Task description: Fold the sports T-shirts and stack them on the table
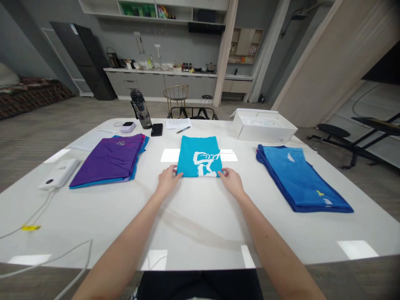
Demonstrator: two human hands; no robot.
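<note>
A folded turquoise shirt (190,154) with white brush-style lettering lies flat on the white table (200,216) in front of me. My left hand (168,180) pinches its near left corner, thumb on top. At the near right corner, my right hand (231,181) grips the cloth the same way. Fingers beneath the fabric are partly hidden. To the left rests a stack of folded garments with a purple shirt (108,160) on top and blue cloth under it. On the right lies another stack, topped by a blue shirt (290,175) over darker blue ones.
A white power strip (59,174) with cables sits at the left. Along the back are a lilac-white gadget (127,127), a water bottle (142,110), a phone (156,130), a paper sheet (175,123), a pen (183,130) and an open white box (262,131).
</note>
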